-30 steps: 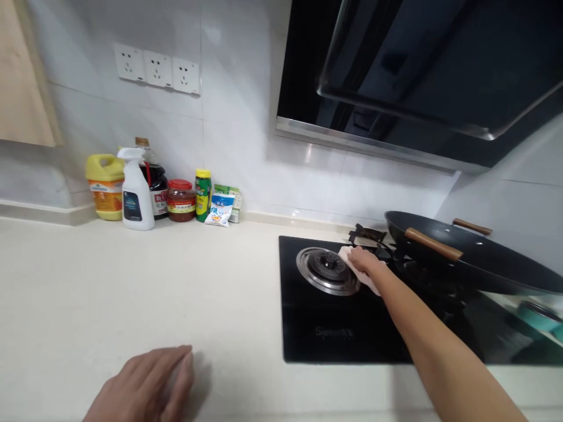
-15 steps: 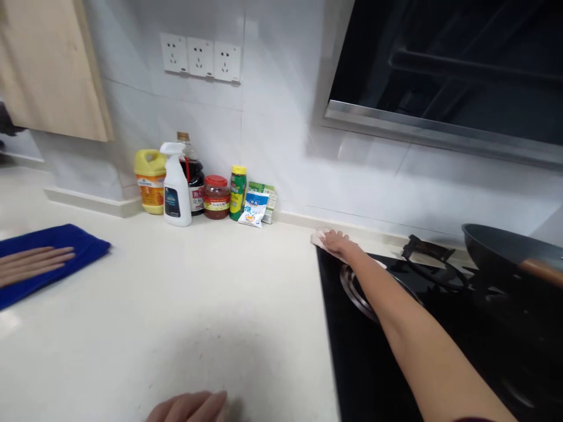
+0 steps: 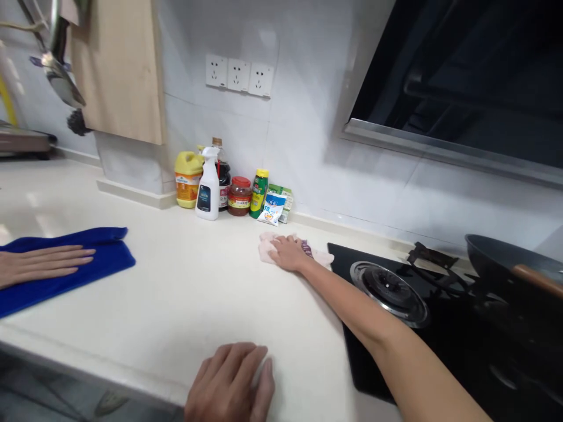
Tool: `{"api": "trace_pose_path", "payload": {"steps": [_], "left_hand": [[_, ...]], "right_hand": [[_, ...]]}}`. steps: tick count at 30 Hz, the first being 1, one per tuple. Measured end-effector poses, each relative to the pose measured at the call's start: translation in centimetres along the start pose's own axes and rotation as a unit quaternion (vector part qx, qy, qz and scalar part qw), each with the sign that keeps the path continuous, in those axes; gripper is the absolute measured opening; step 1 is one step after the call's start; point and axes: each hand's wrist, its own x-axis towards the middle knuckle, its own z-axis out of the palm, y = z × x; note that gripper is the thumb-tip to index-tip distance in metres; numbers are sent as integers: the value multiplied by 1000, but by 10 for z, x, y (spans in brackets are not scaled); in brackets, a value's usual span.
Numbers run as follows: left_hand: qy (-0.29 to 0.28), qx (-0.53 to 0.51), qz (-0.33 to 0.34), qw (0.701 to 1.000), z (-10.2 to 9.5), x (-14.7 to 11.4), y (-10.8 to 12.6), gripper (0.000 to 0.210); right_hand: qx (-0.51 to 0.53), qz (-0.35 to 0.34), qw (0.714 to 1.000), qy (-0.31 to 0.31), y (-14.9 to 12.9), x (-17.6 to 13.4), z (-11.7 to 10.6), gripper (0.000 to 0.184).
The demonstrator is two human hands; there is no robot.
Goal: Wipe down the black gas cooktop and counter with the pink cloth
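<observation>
My right hand [image 3: 288, 252] is on a pale pink cloth [image 3: 267, 249] with a dark purple patch, its fingers bent over the cloth and gripping it against the white countertop [image 3: 193, 281]. The cloth's right end touches the left edge of the black stove [image 3: 352, 340]. Low in the view, my left hand [image 3: 231, 384] rests at the counter's front, fingers loosely bent and thumb apart, with nothing in it. At the far left, a co-worker's hand [image 3: 48, 264] lies flat on a dark blue cloth [image 3: 109, 258].
Along the wall stand a yellow jug [image 3: 187, 181], a white spray bottle [image 3: 208, 187], a dark sauce bottle [image 3: 224, 176], a red-lidded jar [image 3: 240, 198], a green bottle [image 3: 259, 193] and a white-blue packet [image 3: 272, 209]. A wok [image 3: 505, 258] sits on the right burner, beneath the range hood [image 3: 466, 76].
My right hand has drawn the pink cloth left from the stove's back corner onto the countertop. More of my left hand shows. The view has shifted left, and the co-worker's blue cloth is refolded.
</observation>
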Motion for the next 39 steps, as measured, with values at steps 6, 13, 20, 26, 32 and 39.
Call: {"api": "trace_pose_path", "payload": {"steps": [6, 13, 20, 26, 32, 39], "left_hand": [[22, 5, -38, 999, -4, 2, 3, 16], [-65, -74, -33, 995, -9, 26, 14, 31], [-330, -8, 39, 943, 17, 48, 62, 48], [-372, 25, 20, 928, 63, 78, 52, 51], [-388, 62, -17, 919, 147, 140, 28, 54], [-409, 77, -59, 907, 260, 226, 8, 63]], "right_hand": [[57, -55, 997, 11, -56, -109, -6, 57], [327, -121, 937, 28, -64, -225, -17, 47], [245, 24, 865, 437, 51, -254, -69, 29], [122, 117, 861, 480, 108, -252, -64, 36], [53, -88, 896, 433, 77, -257, -47, 23], [-41, -290, 887, 356, 7, -265, -34, 9]]}}
